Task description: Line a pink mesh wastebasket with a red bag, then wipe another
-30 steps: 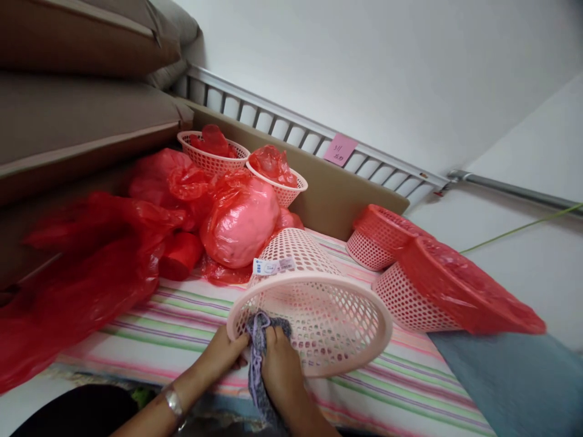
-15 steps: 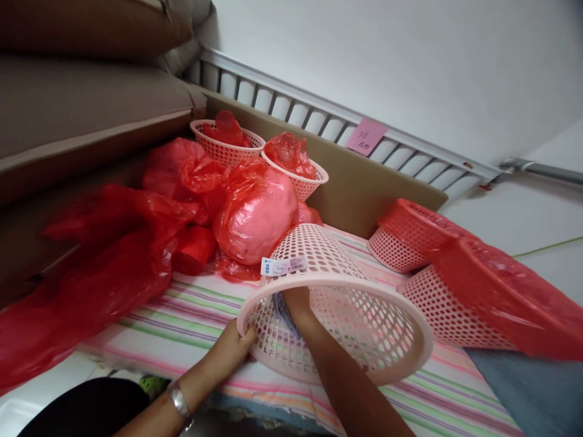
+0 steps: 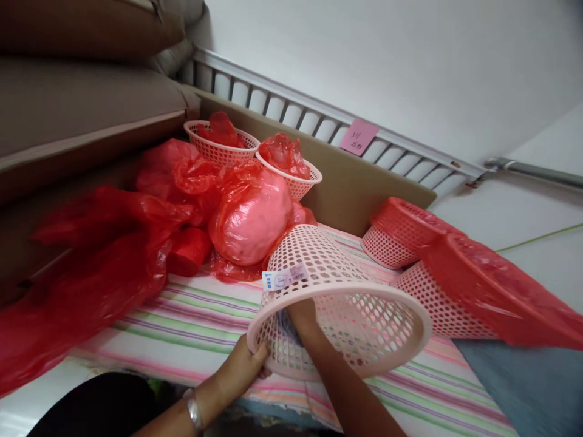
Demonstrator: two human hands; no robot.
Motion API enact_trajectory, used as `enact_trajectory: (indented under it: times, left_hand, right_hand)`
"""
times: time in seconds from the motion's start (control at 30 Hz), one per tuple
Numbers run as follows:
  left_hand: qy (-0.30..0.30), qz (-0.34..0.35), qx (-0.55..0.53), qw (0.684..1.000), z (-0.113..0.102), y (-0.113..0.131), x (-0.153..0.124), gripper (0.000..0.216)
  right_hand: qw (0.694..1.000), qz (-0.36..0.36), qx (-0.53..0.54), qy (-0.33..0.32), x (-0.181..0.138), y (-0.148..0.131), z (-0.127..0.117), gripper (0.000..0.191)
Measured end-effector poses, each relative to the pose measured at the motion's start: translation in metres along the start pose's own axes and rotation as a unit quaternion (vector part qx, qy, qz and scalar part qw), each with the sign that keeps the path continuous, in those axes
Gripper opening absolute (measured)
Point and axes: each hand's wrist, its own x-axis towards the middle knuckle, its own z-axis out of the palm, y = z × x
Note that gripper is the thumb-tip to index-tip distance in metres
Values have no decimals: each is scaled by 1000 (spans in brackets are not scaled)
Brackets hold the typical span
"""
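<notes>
A pale pink perforated plastic basket (image 3: 337, 261) lies tipped on its side, its mouth facing me. My left hand (image 3: 248, 361) is closed on the left of its rim, thumb inside. My right hand (image 3: 300, 315) reaches into the basket, closed on a bluish-grey cloth (image 3: 286, 328) pressed against the inner left wall; its fingertips are hidden. A white label (image 3: 285, 277) is stuck on the outside near the rim. The basket rests on a striped cloth (image 3: 195, 315).
Red plastic bags (image 3: 252, 212) lie piled behind and left, beside a roll of red bags (image 3: 187, 250). Two pink baskets (image 3: 223, 149) with red plastic inside stand at the back. Red-covered baskets (image 3: 441, 297) are at the right. Large brown cushions (image 3: 91, 109) rise at the left.
My left hand and the rim it holds have shifted slightly right. My right hand stays inside the basket with the cloth. The view has turned slightly, sliding the surroundings left.
</notes>
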Motion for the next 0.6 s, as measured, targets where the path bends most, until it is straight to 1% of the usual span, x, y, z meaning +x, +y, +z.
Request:
enact_trajectory:
  times: [0.03,0.07,0.13,0.23,0.3,0.37,0.43,0.5,0.53,0.6]
  left_hand:
    - [4,-1,0,1000,1,0,0,50]
    - [7,-3,0,1000,2,1,0,50]
    - [13,-6,-2,1000,3,3,1,52]
    - [21,-8,-5,1000,3,6,1,54]
    - [26,-10,-5,1000,2,6,1,56]
    - [25,-15,-4,1000,2,5,2,59]
    - [21,-24,-5,999,2,3,3,64]
    - [15,-37,-6,999,2,0,5,70]
    - [13,-43,-6,999,1,-1,5,72]
    - [12,-52,-7,999,1,-2,6,76]
  right_hand:
    - [999,-6,-37,-20,-15,0,-2,37]
    - [994,-17,-99,-40,-32,-1,-4,38]
    - [975,-37,-207,-74,-69,-5,-9,40]
    - [959,-54,-250,-117,-116,-12,-17,38]
    - [959,-57,-248,-127,-131,-15,-21,39]
    - [959,-57,-246,-127,-130,-15,-23,40]
    - [960,-47,-249,-117,-114,-14,-19,38]
    - [966,-33,-241,-90,-87,-11,-11,37]
    - [973,-26,-219,-72,-72,-8,-7,37]
    - [989,-17,-140,-36,-40,-4,3,36]
